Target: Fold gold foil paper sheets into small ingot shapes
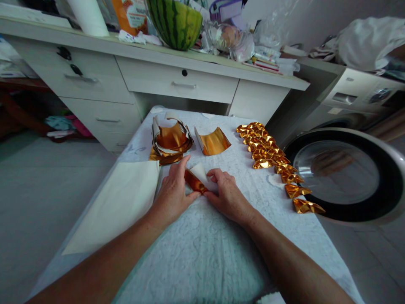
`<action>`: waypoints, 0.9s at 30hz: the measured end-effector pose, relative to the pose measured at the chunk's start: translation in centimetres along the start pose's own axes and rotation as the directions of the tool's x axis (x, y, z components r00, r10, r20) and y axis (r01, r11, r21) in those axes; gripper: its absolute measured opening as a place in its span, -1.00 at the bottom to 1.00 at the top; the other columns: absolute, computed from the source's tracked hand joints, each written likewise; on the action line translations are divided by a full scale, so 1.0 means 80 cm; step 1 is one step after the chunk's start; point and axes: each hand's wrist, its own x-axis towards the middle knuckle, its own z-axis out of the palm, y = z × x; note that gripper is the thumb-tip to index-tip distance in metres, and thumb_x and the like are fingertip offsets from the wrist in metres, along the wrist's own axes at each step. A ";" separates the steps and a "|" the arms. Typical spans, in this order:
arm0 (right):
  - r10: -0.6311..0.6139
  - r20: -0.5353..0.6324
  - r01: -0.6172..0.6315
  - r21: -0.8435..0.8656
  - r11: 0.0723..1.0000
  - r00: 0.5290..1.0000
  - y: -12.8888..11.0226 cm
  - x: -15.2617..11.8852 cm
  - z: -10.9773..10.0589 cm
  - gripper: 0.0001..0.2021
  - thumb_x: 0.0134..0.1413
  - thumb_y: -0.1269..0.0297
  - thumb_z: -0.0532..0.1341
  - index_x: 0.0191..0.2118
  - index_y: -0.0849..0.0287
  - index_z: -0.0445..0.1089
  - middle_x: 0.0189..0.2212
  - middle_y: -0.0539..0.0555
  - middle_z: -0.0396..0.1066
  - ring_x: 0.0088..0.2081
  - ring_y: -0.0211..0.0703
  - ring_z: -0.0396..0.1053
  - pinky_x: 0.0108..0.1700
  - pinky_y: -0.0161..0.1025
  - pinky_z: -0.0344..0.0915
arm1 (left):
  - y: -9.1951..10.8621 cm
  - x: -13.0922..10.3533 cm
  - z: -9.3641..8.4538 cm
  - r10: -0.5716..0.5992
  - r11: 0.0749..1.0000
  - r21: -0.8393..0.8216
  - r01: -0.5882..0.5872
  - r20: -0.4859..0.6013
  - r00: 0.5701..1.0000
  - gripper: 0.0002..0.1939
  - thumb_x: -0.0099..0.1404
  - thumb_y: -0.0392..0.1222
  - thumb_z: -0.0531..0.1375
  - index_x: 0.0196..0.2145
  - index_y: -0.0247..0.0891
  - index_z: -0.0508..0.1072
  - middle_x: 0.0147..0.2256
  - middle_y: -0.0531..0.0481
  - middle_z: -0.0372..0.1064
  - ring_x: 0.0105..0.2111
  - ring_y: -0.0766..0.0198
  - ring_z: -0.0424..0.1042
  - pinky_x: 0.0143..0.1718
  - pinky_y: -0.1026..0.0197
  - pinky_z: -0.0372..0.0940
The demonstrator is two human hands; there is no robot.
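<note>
Between my two hands lies a sheet of gold foil paper [195,182], its gold strip folded over and its pale backing showing behind. My left hand [177,183] grips its left edge, thumb at the near fold. My right hand [226,190] pinches the near right part, fingers curled, and both thumbs almost meet. Just beyond sits a curled stack of gold foil sheets [172,137], with a single curved gold sheet [215,141] to its right. Several folded gold foil ingots [265,145] stand in overlapping rows at the table's right edge.
A large pale paper sheet [117,202] lies left of my left hand on the cloth-covered table [190,253]. Behind stands a white desk with drawers [180,80], bearing a cut watermelon [175,23]. At right, a washing machine's open round door [341,173] reaches close to the table edge.
</note>
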 end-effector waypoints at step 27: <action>0.166 0.087 -0.179 0.693 0.698 0.982 0.012 0.001 -0.009 -0.83 0.04 0.24 0.24 -0.25 0.15 0.33 -0.54 -0.11 0.26 -0.61 -0.38 0.15 -0.59 -0.41 0.06 | 0.011 0.002 -0.024 -0.080 0.935 -0.339 0.107 0.094 0.992 -0.75 0.39 -0.04 0.02 -0.32 -0.23 0.36 -0.46 0.11 0.34 -0.43 0.30 0.37 -0.38 0.27 0.23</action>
